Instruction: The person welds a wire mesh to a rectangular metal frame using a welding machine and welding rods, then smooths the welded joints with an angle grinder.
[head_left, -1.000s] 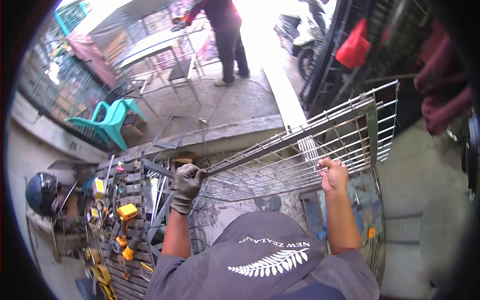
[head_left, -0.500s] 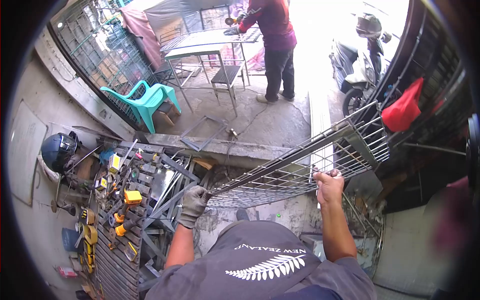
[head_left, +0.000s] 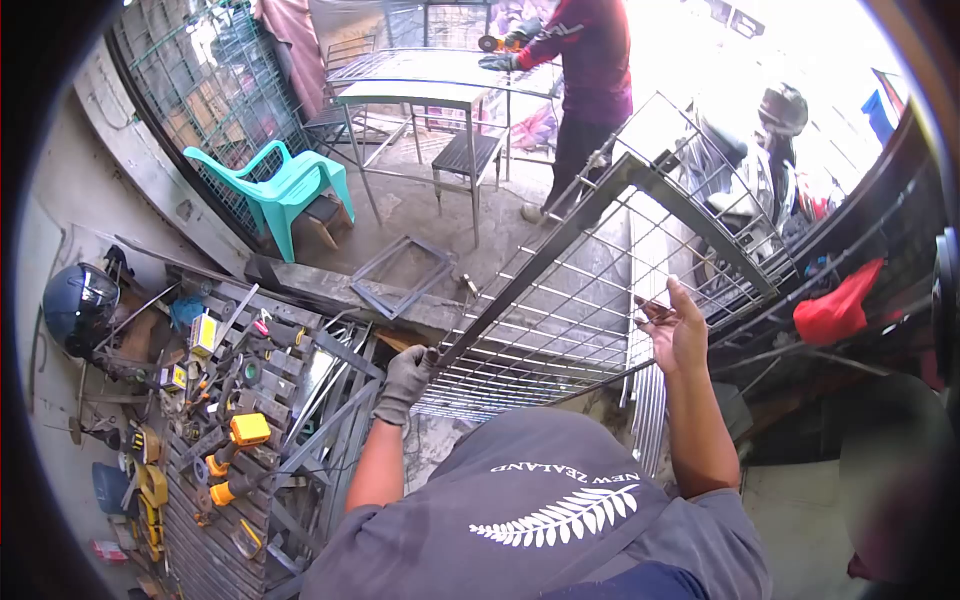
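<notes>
A metal-framed wire mesh panel [head_left: 545,235] is tilted in front of me, its far right corner raised. My left hand [head_left: 405,385], in a grey glove, is closed around the dark frame bar at the panel's near left end. My right hand [head_left: 680,325] is bare, with its thumb pointing up and its darkened fingers curled at the mesh wires near the right side. The wires partly obscure where those fingers grip.
A slatted bench [head_left: 215,500] at left bears yellow power tools [head_left: 249,430] and scattered parts. A metal frame [head_left: 402,277] lies on the floor ahead, near a turquoise chair [head_left: 285,190]. Beyond, a person [head_left: 595,75] holds a grinder by a table [head_left: 420,92]. A red cloth [head_left: 838,303] hangs right.
The panel's far right end has swung up and its mesh faces me more. My right hand has risen and turned, thumb now upright. My left hand keeps its hold, slightly higher.
</notes>
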